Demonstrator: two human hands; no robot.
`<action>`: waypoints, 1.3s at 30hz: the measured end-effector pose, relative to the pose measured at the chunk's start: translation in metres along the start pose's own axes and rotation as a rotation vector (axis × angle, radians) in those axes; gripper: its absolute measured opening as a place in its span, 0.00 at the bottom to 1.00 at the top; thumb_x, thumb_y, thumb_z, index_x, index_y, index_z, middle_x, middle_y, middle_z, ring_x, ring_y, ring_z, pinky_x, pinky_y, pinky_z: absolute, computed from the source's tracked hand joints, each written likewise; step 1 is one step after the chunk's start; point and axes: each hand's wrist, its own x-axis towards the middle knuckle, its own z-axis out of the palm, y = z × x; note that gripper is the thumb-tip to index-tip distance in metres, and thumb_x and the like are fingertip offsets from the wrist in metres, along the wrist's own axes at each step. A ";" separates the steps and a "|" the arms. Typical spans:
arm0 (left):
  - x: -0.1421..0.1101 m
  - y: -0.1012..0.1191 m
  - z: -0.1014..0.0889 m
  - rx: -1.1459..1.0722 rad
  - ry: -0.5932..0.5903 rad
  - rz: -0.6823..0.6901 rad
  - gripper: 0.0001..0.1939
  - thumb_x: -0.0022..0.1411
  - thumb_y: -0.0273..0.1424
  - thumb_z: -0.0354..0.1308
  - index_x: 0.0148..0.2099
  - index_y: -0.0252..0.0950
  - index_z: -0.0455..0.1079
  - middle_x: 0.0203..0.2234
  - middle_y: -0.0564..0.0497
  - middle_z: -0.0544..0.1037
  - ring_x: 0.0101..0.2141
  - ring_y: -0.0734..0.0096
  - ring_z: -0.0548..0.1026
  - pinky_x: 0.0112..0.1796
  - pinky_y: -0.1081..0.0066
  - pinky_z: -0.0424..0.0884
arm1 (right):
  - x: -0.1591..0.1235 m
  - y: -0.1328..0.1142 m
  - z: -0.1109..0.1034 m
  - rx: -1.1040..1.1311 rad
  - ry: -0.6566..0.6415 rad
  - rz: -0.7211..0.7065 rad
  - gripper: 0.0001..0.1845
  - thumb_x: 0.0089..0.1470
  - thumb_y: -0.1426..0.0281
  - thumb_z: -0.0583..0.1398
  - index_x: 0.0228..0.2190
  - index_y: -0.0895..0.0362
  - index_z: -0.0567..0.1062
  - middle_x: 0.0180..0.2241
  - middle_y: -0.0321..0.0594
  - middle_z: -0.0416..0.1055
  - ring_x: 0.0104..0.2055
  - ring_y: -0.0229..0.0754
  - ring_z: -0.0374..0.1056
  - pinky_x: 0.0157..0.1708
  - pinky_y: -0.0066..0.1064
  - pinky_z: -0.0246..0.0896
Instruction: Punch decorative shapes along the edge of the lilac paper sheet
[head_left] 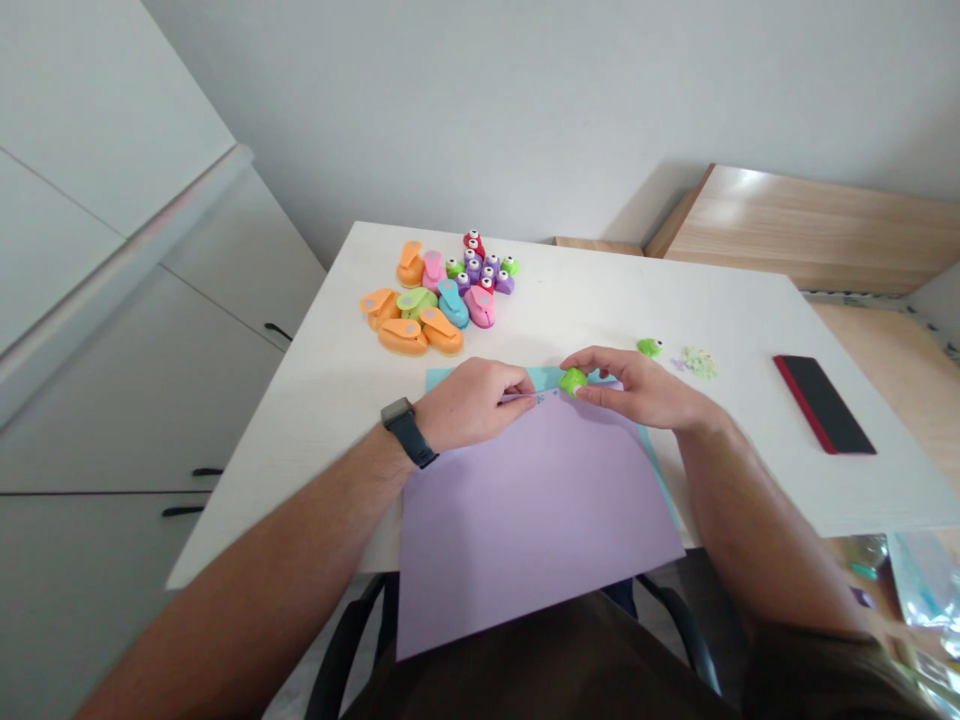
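A large sheet of purple paper (532, 520) reaches from the table over its front edge toward my lap. Between thumb and fingers, my left hand (484, 400) pinches its far edge. My right hand (630, 388) grips a small green craft punch (573, 382) at that same edge, right of the left hand. Small punched holes (540, 398) show along the edge between the hands, with blue behind them. Beneath the purple sheet lies a light blue sheet (546, 378), seen at the far side and along the right.
Larger lever punches in orange (403, 337), blue (452, 303) and pink (481, 306) cluster at the back left beside several small eyed punches (488, 272). Another green punch (649, 347) lies near paper cutouts (700, 362). A black-and-red flat object (823, 404) rests on the right.
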 end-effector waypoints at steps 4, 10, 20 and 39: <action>0.000 0.000 0.000 0.001 0.006 0.008 0.10 0.66 0.35 0.59 0.39 0.37 0.79 0.32 0.50 0.83 0.34 0.69 0.79 0.34 0.73 0.67 | -0.001 -0.002 -0.002 -0.016 -0.040 0.010 0.22 0.60 0.59 0.63 0.55 0.50 0.76 0.51 0.41 0.78 0.50 0.48 0.72 0.53 0.42 0.65; 0.000 0.001 0.000 0.001 0.006 0.014 0.10 0.66 0.35 0.59 0.39 0.37 0.79 0.33 0.50 0.84 0.35 0.69 0.79 0.34 0.73 0.68 | 0.000 -0.005 -0.002 -0.033 -0.079 -0.015 0.22 0.61 0.60 0.62 0.56 0.50 0.76 0.53 0.41 0.77 0.51 0.48 0.72 0.54 0.42 0.66; 0.001 0.000 0.002 0.018 0.005 0.031 0.10 0.67 0.35 0.59 0.39 0.37 0.79 0.33 0.50 0.84 0.35 0.68 0.80 0.35 0.72 0.68 | 0.003 -0.008 0.004 -0.077 -0.098 -0.055 0.21 0.62 0.62 0.61 0.55 0.52 0.76 0.51 0.42 0.78 0.50 0.46 0.73 0.53 0.39 0.68; 0.001 0.001 0.003 0.022 -0.017 0.030 0.09 0.67 0.34 0.59 0.39 0.37 0.80 0.34 0.49 0.84 0.36 0.67 0.80 0.35 0.72 0.68 | 0.004 -0.010 0.008 -0.251 -0.132 -0.090 0.25 0.60 0.60 0.63 0.57 0.51 0.75 0.49 0.45 0.77 0.50 0.50 0.72 0.53 0.44 0.65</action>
